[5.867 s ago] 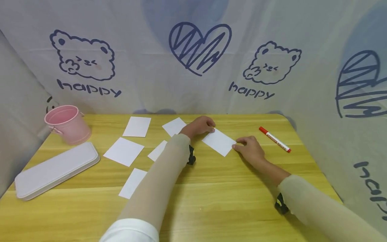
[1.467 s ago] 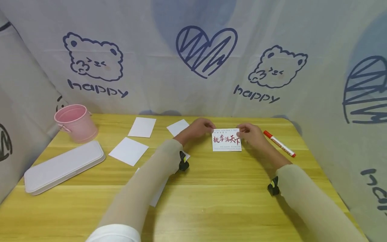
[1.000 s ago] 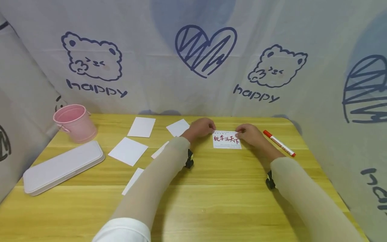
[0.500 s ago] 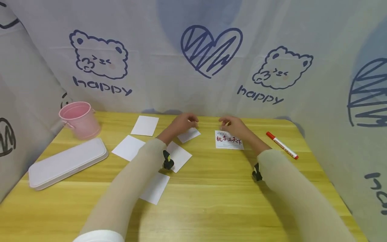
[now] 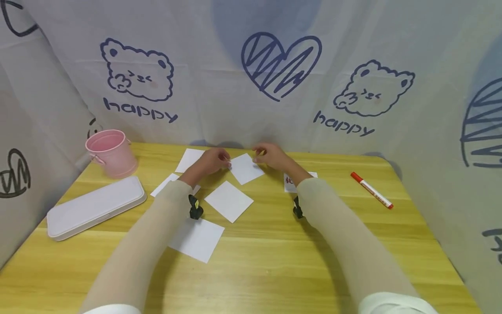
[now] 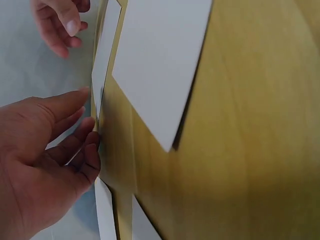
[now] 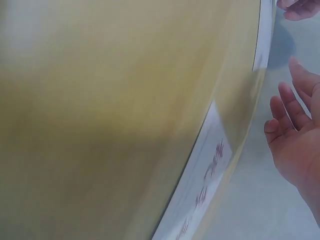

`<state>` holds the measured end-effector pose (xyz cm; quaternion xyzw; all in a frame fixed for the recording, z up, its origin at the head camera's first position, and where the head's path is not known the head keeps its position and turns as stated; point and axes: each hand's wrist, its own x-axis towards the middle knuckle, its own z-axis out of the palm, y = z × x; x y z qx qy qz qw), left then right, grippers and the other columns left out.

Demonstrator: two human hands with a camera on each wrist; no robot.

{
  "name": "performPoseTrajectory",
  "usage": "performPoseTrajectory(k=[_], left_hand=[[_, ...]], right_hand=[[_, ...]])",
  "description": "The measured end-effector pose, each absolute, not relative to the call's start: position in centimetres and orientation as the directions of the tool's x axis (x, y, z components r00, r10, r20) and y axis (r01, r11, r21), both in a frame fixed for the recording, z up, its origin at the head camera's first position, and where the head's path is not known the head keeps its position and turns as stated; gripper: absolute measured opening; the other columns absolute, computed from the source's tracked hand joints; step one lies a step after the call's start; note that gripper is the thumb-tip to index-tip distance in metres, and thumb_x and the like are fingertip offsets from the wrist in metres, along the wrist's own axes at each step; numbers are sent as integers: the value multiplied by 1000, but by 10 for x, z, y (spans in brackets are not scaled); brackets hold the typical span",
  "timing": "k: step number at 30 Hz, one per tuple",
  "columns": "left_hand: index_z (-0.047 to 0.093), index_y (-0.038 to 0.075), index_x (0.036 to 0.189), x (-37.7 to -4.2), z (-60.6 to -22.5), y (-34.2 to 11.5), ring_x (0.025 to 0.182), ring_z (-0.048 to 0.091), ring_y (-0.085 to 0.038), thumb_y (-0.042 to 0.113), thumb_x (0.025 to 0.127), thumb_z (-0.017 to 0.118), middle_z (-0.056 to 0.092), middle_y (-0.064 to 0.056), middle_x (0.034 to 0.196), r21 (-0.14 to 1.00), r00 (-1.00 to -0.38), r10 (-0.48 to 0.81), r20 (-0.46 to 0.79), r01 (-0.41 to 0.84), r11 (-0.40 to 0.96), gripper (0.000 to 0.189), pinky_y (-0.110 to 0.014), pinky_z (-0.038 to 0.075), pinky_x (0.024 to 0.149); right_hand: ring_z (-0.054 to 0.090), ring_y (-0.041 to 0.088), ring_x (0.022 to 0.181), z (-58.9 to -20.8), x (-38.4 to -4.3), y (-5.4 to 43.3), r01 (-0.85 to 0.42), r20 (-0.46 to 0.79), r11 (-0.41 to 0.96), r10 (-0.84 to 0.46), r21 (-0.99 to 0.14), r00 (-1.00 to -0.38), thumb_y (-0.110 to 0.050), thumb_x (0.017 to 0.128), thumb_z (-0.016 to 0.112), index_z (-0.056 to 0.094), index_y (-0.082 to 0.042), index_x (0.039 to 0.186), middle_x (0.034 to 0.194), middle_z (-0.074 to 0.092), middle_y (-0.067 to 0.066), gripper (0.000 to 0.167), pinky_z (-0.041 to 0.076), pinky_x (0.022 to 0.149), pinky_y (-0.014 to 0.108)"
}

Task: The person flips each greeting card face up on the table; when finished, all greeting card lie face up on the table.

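Note:
A blank white card (image 5: 246, 168) lies at the back of the table between my two hands. My left hand (image 5: 211, 160) has its fingertips right at the card's left corner; in the left wrist view its thumb and fingers stand apart, loosely bent. On the card's other side is my right hand (image 5: 272, 157), fingertips close to the right edge. The right wrist view shows that hand's fingers (image 7: 290, 107) relaxed, with nothing between them. A card with red characters (image 5: 290, 183) lies face up, partly hidden under my right forearm.
More blank cards lie around: one in the middle (image 5: 229, 201), one in front (image 5: 204, 240), others (image 5: 190, 159) partly behind my left arm. A pink bucket (image 5: 111, 152) and a white case (image 5: 96, 207) stand left. A red-capped marker (image 5: 371, 190) lies right.
Earlier both hands held a card, first blank side up, then red characters up. They have let it go and moved left to a blank card. The head view has shifted slightly.

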<state>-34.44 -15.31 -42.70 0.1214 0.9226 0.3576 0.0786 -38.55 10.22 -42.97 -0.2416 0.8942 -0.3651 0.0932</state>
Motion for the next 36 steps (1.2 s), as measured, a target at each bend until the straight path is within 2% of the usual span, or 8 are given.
performPoseTrajectory(k=[3, 6, 9, 18, 26, 32, 36], left_hand=[[66, -1, 118, -347, -427, -153, 106, 60, -28, 17, 93, 72, 66, -18, 118, 649, -955, 289, -72, 175, 741, 32, -41, 49, 94], [65, -1, 120, -349, -427, -152, 107, 58, -28, 19, 93, 73, 64, -18, 120, 622, -954, 279, -107, 155, 767, 35, -42, 48, 97], [63, -3, 123, -350, -426, -151, 107, 57, -28, 18, 94, 73, 63, -18, 122, 608, -951, 280, -133, 145, 781, 37, -42, 47, 99], [63, -2, 125, -354, -429, -155, 105, 55, -26, 18, 94, 72, 63, -16, 119, 601, -945, 296, -140, 156, 784, 38, -42, 45, 102], [64, -2, 124, -356, -431, -158, 104, 57, -26, 17, 93, 73, 64, -17, 119, 623, -939, 317, -136, 168, 764, 38, -42, 46, 101], [64, -2, 123, -356, -431, -157, 103, 56, -25, 17, 93, 73, 64, -16, 117, 627, -938, 315, -144, 160, 763, 37, -41, 46, 100], [63, -4, 125, -355, -429, -157, 104, 55, -25, 17, 92, 73, 64, -17, 119, 626, -938, 319, -135, 169, 761, 40, -42, 45, 100]], right_hand=[[59, 28, 111, -432, -393, 92, -361, -16, 638, -505, -680, -863, -18, 95, 72, 60, -3, 136, 122, 65, 15, 45, 51, 92, 38], [57, 28, 116, -432, -397, 85, -356, -41, 655, -509, -667, -860, -18, 93, 73, 60, -3, 135, 125, 63, 16, 47, 46, 104, 40], [54, 29, 118, -435, -401, 80, -360, -63, 676, -515, -643, -855, -21, 93, 74, 60, -2, 136, 127, 62, 16, 49, 43, 107, 41], [51, 26, 116, -440, -408, 75, -360, -99, 723, -507, -590, -856, -26, 93, 73, 63, -7, 134, 126, 59, 13, 47, 41, 106, 40], [49, 25, 112, -442, -408, 74, -334, -122, 730, -494, -597, -861, -26, 92, 75, 63, -6, 131, 122, 57, 13, 45, 41, 103, 38], [51, 26, 116, -442, -408, 75, -306, -139, 724, -484, -618, -864, -26, 91, 76, 64, -5, 127, 125, 58, 13, 43, 42, 106, 39], [50, 25, 115, -441, -408, 75, -308, -143, 729, -485, -611, -863, -27, 92, 76, 63, -4, 129, 124, 56, 13, 46, 42, 105, 38]])
